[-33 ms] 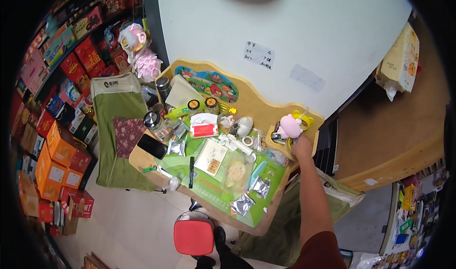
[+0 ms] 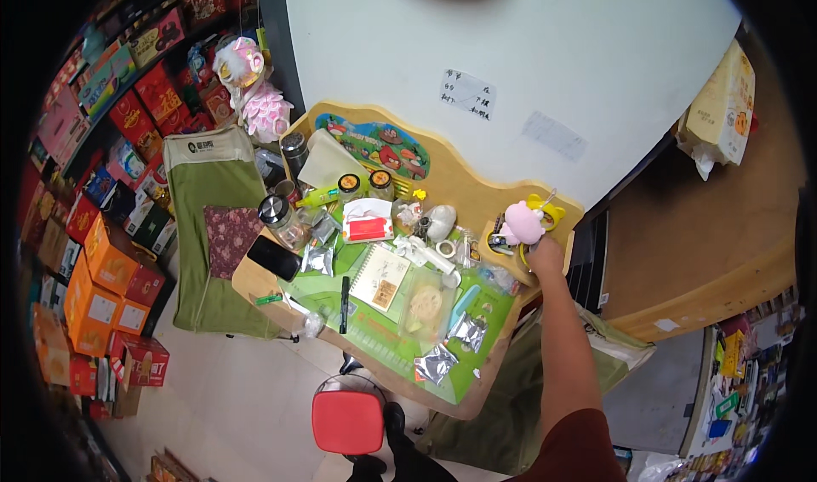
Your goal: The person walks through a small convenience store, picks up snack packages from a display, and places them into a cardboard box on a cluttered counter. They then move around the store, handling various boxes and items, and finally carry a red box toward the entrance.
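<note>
My right hand point(image 2: 545, 257) reaches in from the lower right to the raised wooden compartment point(image 2: 500, 250) at the desk's right end. Its fingers point down beside a pink plush toy point(image 2: 523, 223), and they are mostly hidden, so whether they grip anything does not show. A small yellow curved edge is visible by the fingertips. Behind the plush is a yellow ring-shaped piece point(image 2: 553, 213). My left hand is out of view. Nearer the middle of the desk lie an open spiral notebook point(image 2: 379, 269), a black pen point(image 2: 344, 305) and a clear plastic box point(image 2: 425, 308).
Glass jars point(image 2: 284, 218), a tissue pack point(image 2: 368, 220), a phone point(image 2: 273, 257) and silvery packets point(image 2: 437, 364) crowd the wooden desk point(image 2: 459, 410). A red stool point(image 2: 347, 422) stands in front. Green folding chairs point(image 2: 204, 184) flank the desk; boxed goods point(image 2: 102, 286) fill the left.
The view has shifted very slightly. My right hand stays at the compartment, and the things on the desk look unmoved.
</note>
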### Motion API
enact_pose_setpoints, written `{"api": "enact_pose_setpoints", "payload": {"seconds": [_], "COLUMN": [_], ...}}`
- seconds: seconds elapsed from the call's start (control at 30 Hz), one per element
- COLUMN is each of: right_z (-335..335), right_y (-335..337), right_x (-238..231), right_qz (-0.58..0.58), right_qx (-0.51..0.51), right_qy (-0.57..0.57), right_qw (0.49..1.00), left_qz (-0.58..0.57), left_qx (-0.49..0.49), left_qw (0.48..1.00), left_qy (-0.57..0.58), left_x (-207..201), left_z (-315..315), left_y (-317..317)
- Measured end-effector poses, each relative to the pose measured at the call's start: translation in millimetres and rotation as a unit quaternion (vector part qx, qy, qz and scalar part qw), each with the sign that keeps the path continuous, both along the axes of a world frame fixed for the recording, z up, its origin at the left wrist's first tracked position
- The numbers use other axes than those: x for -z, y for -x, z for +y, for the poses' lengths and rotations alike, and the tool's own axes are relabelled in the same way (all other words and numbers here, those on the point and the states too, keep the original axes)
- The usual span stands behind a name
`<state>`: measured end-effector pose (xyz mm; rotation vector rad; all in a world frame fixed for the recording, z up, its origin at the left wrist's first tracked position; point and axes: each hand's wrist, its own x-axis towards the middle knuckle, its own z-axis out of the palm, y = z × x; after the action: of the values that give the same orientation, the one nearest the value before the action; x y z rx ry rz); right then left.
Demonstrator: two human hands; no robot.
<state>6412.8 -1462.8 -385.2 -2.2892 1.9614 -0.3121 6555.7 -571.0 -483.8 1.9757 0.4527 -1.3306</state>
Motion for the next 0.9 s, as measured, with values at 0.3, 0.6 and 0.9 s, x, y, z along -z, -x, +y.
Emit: {"api": "enact_pose_setpoints", "payload": {"seconds": [0.3, 0.6, 0.9], "right_z": [-2.6, 0.8, 15.6], "right_y": [-0.6, -0.3, -7.7], "right_x": [6.4, -3.5, -10.1], "right_qz": [-0.006, 0.03, -0.011], "right_qx": [0.022, 0.014, -0.002], "right_qy": [-0.008, -0.015, 0.019], "right_qw": [1.0, 0.999, 1.0], "left_qz": [-0.012, -0.014, -0.025], "left_qx": [-0.009, -0.006, -0.002], "left_qw": [0.999, 0.999, 0.999], "left_qy": [0.033, 0.046, 0.027], "left_x": [-0.6, 4.4, 5.2], "left_z": [11.2, 20.8, 23.2], "left_y": [11.3, 8.6, 14.4]}}
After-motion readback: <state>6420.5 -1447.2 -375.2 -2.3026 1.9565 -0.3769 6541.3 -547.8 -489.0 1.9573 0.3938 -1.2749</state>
